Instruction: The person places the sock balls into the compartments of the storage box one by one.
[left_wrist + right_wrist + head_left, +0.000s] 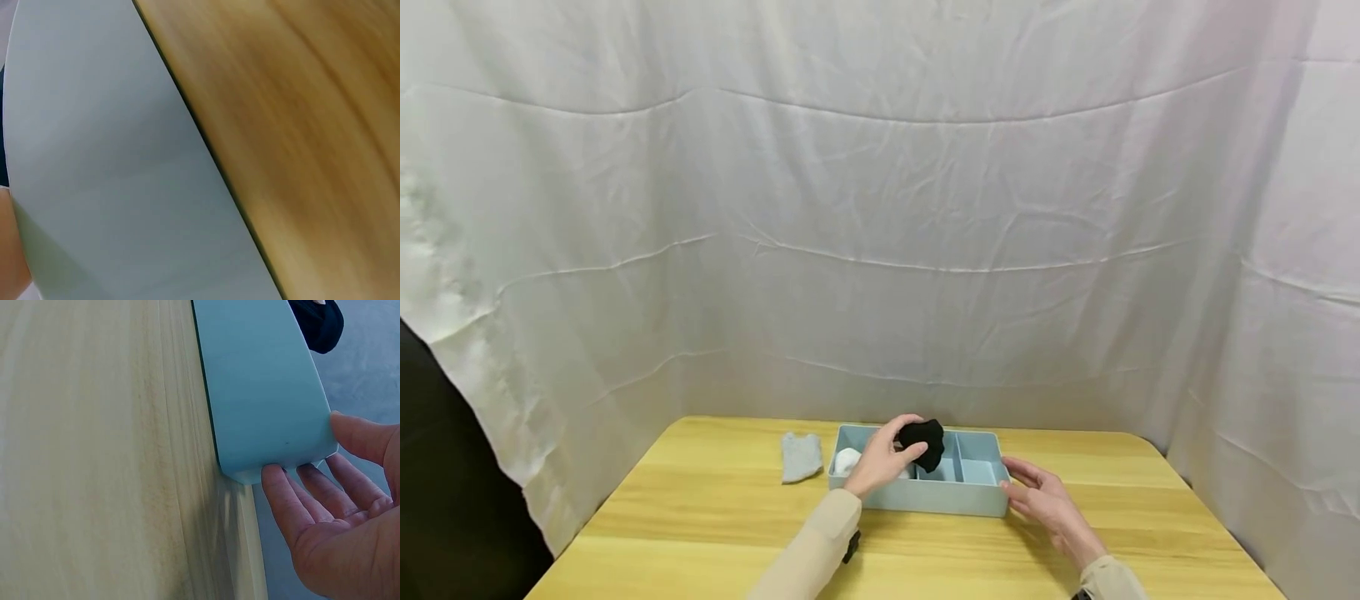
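Note:
In the head view my left hand [882,461] pinches a balled-up black sock [929,443] between thumb and fingers. It holds the sock over the middle of a pale blue divided box [932,500]. White rolled bundles [847,460] lie in the box's left compartment, partly hidden by this hand. My right hand [1047,504] is at the box's right end. In the right wrist view its extended fingers [284,500] touch the end wall, with the thumb at the upper corner. The box's front wall [112,156] fills much of the left wrist view.
A light grey piece of cloth [801,457], shaped like a folded sock, lies flat left of the box. The box stands near the far edge of a wooden table [700,500]. Pale grey curtains [925,250] hang behind and at both sides.

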The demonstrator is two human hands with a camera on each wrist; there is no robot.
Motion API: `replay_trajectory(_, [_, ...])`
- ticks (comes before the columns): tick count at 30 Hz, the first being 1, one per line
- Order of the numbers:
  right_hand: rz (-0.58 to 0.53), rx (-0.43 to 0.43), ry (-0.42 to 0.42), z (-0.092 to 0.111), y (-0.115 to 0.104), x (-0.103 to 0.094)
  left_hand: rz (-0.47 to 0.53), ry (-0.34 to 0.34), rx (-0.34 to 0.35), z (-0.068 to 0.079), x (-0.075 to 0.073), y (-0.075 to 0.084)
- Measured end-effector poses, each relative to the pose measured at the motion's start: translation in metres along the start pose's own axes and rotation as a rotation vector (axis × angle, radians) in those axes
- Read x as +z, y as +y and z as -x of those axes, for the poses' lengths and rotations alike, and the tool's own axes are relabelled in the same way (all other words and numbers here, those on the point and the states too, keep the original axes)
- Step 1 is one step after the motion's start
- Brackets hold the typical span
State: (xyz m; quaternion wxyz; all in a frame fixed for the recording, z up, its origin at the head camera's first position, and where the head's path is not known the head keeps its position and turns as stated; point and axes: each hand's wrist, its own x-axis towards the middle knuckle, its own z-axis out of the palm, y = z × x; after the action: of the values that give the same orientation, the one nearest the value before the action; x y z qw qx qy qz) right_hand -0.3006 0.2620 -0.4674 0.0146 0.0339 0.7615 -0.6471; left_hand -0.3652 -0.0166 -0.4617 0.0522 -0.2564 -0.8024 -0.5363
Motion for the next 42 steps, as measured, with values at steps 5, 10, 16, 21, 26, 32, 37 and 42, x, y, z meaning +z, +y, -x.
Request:
replay_trajectory(5, [-0.01, 0.008, 0.01, -0.0005, 0.0002, -0.0022, 0.011, -0.029, -0.005, -0.0012, 0.0008, 0.0019])
replay_trajectory(10, [-0.011, 0.002, 0.001, -0.0009, 0.0007, -0.0017, 0.031, -0.042, 0.002, -0.0001, -0.0009, 0.0008])
replay_trajectory(16, [-0.007, 0.005, -0.009, 0.0011, -0.0002, 0.0004, 0.048, -0.053, 0.003, 0.0022, -0.0026, -0.0019])
replay_trajectory(21, [-0.012, 0.014, -0.007, 0.0001, -0.0026, -0.0007, 0.021, -0.051, -0.029, 0.0012, -0.0038, 0.0006])
replay_trajectory(26, [-0.015, 0.016, -0.007, 0.0003, -0.0046, -0.0009, 0.012, -0.045, -0.048, 0.0002, -0.0041, 0.002])
replay_trajectory(32, [-0.003, 0.017, -0.005, -0.0009, -0.0035, -0.0005, 0.027, -0.041, -0.054, -0.0008, -0.0028, 0.0003])
replay_trajectory(37, [-0.005, 0.019, -0.004, -0.0012, -0.0029, -0.0006, 0.008, -0.026, -0.037, -0.0009, -0.0018, 0.001])
replay_trajectory(42, [-0.009, 0.025, -0.007, -0.0009, -0.0033, -0.0011, -0.018, 0.0, -0.022, -0.0007, -0.0013, 0.001])
